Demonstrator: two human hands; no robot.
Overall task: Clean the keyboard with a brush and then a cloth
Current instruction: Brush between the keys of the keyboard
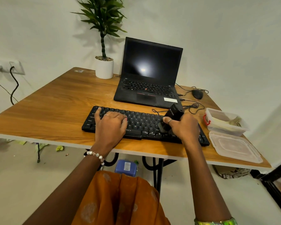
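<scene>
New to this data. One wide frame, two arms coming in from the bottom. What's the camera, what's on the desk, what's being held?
There is no robot: a person wears one wide-angle camera on the head, looking forward and down, so the arms enter from the bottom edge.

The left hand lies with spread fingers on the left part of the black keyboard, apparently steadying it. The right hand grips a black brush, its bristle end down on the keys at the right.

On the wooden table behind the keyboard stand an open laptop with a dark screen, a potted plant and a wired mouse. At the right sit a clear plastic box and, nearer the camera, its lid. I cannot pick out a cloth with certainty.
</scene>
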